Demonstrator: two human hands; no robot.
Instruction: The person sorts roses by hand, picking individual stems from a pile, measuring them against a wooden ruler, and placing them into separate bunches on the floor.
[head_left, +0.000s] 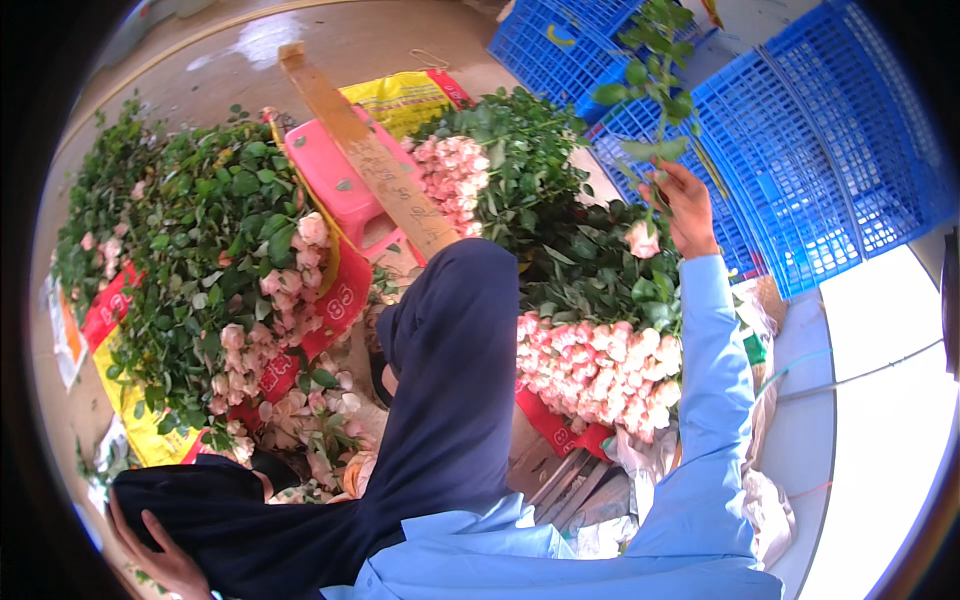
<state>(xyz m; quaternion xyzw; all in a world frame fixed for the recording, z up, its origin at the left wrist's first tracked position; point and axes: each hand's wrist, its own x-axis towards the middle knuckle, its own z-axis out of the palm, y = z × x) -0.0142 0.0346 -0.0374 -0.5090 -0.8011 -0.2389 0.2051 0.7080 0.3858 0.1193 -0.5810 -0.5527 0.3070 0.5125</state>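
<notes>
My right hand (681, 206), raised at the upper right, grips the stem of a pale pink rose (643, 238); the bloom hangs down and the leafy end points up in front of the blue crates. My left hand (163, 559) rests on my left thigh at the lower left, fingers spread, holding nothing that shows. Below the right hand lies a stack of pink roses (600, 367), blooms towards me. Farther off is another bunch of pink roses (454, 172). On the left, a large leafy heap of roses (217, 217) lies on a yellow and red sack (341, 296).
A wooden board (367, 161) with handwritten marks leans across a pink plastic stool (326, 161) and meets my knee. Blue plastic crates (817, 142) stand at the upper right. Loose petals and cuttings (315, 420) lie on the floor between my legs. White plastic bags (769, 517) sit at right.
</notes>
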